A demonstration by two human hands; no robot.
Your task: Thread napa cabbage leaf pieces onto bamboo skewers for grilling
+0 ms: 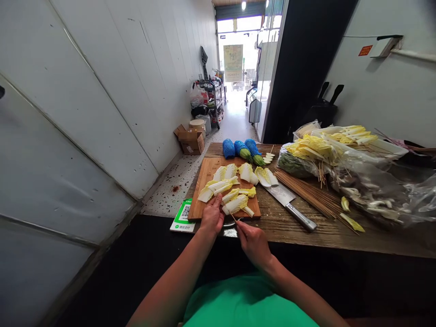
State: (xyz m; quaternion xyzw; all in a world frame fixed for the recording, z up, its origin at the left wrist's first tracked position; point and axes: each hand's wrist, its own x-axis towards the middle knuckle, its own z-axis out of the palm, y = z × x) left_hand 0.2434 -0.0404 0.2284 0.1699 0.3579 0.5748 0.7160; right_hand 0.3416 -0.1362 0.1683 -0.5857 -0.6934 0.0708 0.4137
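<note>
My right hand (254, 240) pinches a thin bamboo skewer (234, 218), its far end at the base of a napa cabbage leaf piece (237, 204). My left hand (214, 215) is closed around the near end of cabbage pieces beside that leaf, thumb on top; its other fingers are partly hidden. Under both lies a wooden cutting board (197, 206) with several more yellow-white cabbage pieces (226, 171) spread over it. To the right of the board, a cleaver (281, 195) rests on the table with its handle toward me, a cabbage leaf (266, 177) at its far end.
Loose bamboo skewers (306, 193) lie right of the cleaver. Beyond them are skewered cabbage (315, 147) and a plastic bag of mushrooms (378, 193). Green vegetables in blue foam nets (240, 147) sit behind the board. A green QR code sign (182, 222) is at the left.
</note>
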